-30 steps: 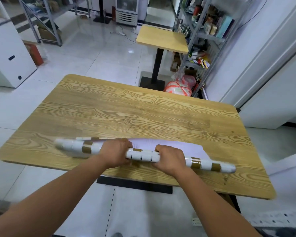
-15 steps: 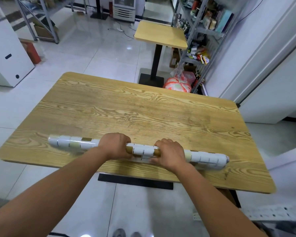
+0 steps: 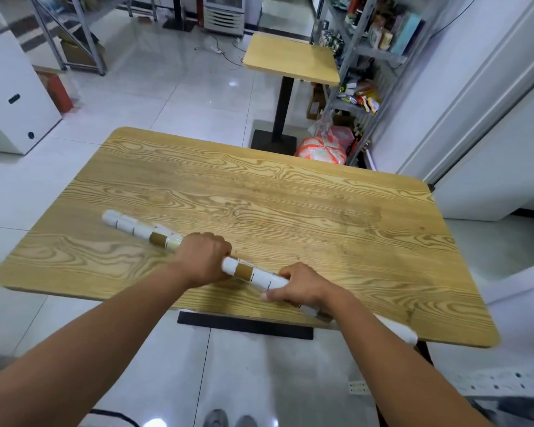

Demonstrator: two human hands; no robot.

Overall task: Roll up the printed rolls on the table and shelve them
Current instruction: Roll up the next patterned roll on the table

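1. The long white paper roll with brown printed patches (image 3: 250,274) lies slantwise by the wood-grain table's (image 3: 290,195) near edge, fully wound.
2. My left hand (image 3: 204,260) and right hand (image 3: 302,288) each clasp it, apart, mid-length.
3. I should squeeze evenly and lift level, so no turns slip loose.
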